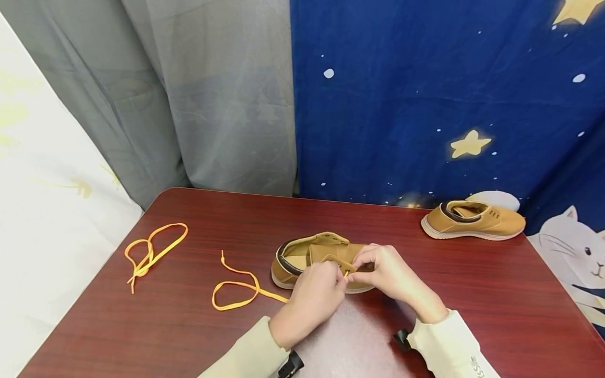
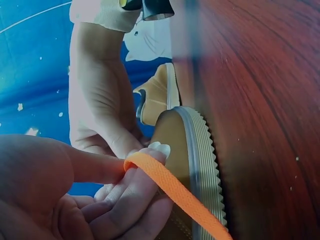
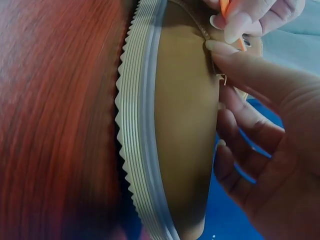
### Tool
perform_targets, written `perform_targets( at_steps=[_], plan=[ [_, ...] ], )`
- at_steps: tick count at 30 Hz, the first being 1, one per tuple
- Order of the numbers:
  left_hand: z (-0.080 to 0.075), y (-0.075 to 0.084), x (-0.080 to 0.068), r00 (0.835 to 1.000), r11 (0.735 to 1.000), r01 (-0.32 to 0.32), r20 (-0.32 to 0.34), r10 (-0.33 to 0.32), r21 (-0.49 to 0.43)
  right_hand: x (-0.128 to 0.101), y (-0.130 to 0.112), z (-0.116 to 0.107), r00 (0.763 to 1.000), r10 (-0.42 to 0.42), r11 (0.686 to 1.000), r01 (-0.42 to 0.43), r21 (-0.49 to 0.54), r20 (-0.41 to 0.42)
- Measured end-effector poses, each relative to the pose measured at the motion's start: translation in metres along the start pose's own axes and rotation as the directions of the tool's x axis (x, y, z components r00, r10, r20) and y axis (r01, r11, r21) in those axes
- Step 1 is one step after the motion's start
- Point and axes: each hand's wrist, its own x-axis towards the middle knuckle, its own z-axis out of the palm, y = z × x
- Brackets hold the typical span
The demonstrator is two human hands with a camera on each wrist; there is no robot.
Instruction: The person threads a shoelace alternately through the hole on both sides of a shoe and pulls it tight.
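A tan shoe point(image 1: 359, 252) with a pale ridged sole lies on the table, its toe pointing right and one eyelet flap lifted. My left hand point(image 1: 317, 290) pinches an orange shoelace point(image 2: 176, 189) between thumb and fingers, close to the eyelets. From there the lace trails left across the table in a loose loop. My right hand point(image 1: 389, 270) grips the near eyelet flap point(image 3: 214, 62), thumb on the outside and fingers behind it. In the right wrist view a bit of lace shows at an eyelet beside the thumb.
A second orange lace point(image 1: 142, 271) lies tangled at the table's left. Toward the back right corner stands another tan shoe point(image 1: 503, 223), with no lace in its eyelets. Grey and blue curtains point(image 1: 378, 105) hang behind the dark red table point(image 1: 227, 220).
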Motion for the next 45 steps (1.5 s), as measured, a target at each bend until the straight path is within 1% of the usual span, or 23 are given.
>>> perform_targets(
  at_steps=[4, 7, 9, 12, 15, 18, 20, 21, 22, 24, 26, 27, 28, 30, 31, 32, 34, 37, 40, 42, 45],
  plan=[
    [0.0, 0.002, 0.001, 1.0, 1.0, -0.007, -0.01, 0.007, 0.022, 0.0, 0.002, -0.002, 0.996, -0.084, 0.996, 0.084, -0.03, -0.01],
    [0.0, 0.003, 0.002, 1.0, 0.999, -0.008, -0.025, 0.009, 0.036, 0.0, 0.003, -0.003, 0.99, -0.144, 0.988, 0.144, -0.049, 0.002],
    [0.001, 0.002, 0.001, 0.999, 0.999, -0.007, -0.033, 0.008, 0.036, 0.0, 0.003, -0.004, 0.983, -0.185, 0.98, 0.185, -0.079, 0.011],
    [0.002, 0.002, 0.001, 0.999, 0.999, -0.005, -0.033, 0.006, 0.032, -0.001, 0.003, -0.005, 0.969, -0.246, 0.957, 0.245, -0.156, 0.015],
    [0.002, 0.001, 0.001, 0.999, 1.0, -0.002, -0.032, 0.003, 0.029, -0.002, 0.002, -0.006, 0.95, -0.314, 0.921, 0.306, -0.242, 0.007],
    [0.002, 0.001, 0.002, 0.999, 1.0, 0.006, -0.034, -0.005, 0.031, -0.002, 0.001, -0.008, 0.932, -0.361, 0.888, 0.349, -0.3, 0.017],
    [0.002, 0.001, 0.002, 0.999, 0.999, 0.01, -0.039, -0.009, 0.031, -0.002, 0.0, -0.009, 0.928, -0.37, 0.877, 0.36, -0.318, 0.031],
    [0.002, 0.0, 0.002, 0.999, 0.999, 0.01, -0.042, -0.008, 0.033, -0.003, 0.0, -0.009, 0.93, -0.364, 0.88, 0.358, -0.312, 0.039],
    [0.002, 0.0, 0.002, 0.999, 0.999, 0.009, -0.046, -0.007, 0.035, -0.003, 0.0, -0.01, 0.934, -0.353, 0.89, 0.351, -0.29, 0.045],
    [0.003, 0.0, 0.002, 0.998, 0.999, 0.003, -0.056, -0.001, 0.041, -0.004, 0.001, -0.011, 0.951, -0.304, 0.929, 0.309, -0.205, 0.056],
    [0.003, 0.0, 0.001, 0.998, 0.999, -0.004, -0.067, 0.007, 0.044, -0.004, 0.001, -0.01, 0.977, -0.204, 0.975, 0.209, -0.078, 0.063],
    [0.004, 0.0, 0.001, 0.998, 0.999, -0.004, -0.067, 0.007, 0.043, -0.004, 0.001, -0.009, 0.988, -0.143, 0.99, 0.144, -0.008, 0.066],
    [0.004, 0.0, 0.001, 0.997, 0.999, -0.008, -0.07, 0.011, 0.04, -0.004, 0.002, -0.008, 0.994, -0.081, 0.995, 0.078, 0.055, 0.07],
    [0.005, 0.0, 0.001, 0.997, 0.999, -0.009, -0.071, 0.012, 0.036, -0.003, 0.002, -0.004, 0.996, 0.042, 0.988, -0.052, 0.144, 0.075],
    [0.006, 0.0, 0.0, 0.997, 0.999, -0.008, -0.07, 0.01, 0.034, -0.002, 0.002, -0.003, 0.992, 0.096, 0.979, -0.11, 0.174, 0.087],
    [0.006, 0.0, 0.0, 0.997, 0.999, -0.011, -0.074, 0.014, 0.036, -0.001, 0.002, -0.001, 0.986, 0.133, 0.968, -0.151, 0.199, 0.1],
    [0.006, 0.0, 0.0, 0.997, 0.999, -0.011, -0.078, 0.014, 0.042, 0.0, 0.002, 0.0, 0.975, 0.18, 0.95, -0.207, 0.234, 0.132],
    [0.006, 0.001, 0.0, 0.997, 0.998, -0.006, -0.081, 0.01, 0.058, 0.0, 0.004, 0.0, 0.961, 0.204, 0.93, -0.249, 0.27, 0.184],
    [0.005, 0.001, 0.001, 0.997, 0.997, -0.002, -0.082, 0.008, 0.078, 0.0, 0.006, -0.002, 0.956, 0.202, 0.918, -0.261, 0.298, 0.214],
    [0.004, 0.0, 0.002, 0.996, 0.995, 0.0, -0.085, 0.009, 0.098, 0.002, 0.006, -0.002, 0.954, 0.202, 0.915, -0.264, 0.306, 0.219],
    [0.002, -0.002, 0.003, 0.995, 0.992, -0.005, -0.094, 0.017, 0.123, 0.003, 0.005, -0.001, 0.955, 0.213, 0.917, -0.268, 0.296, 0.206]
  ],
)
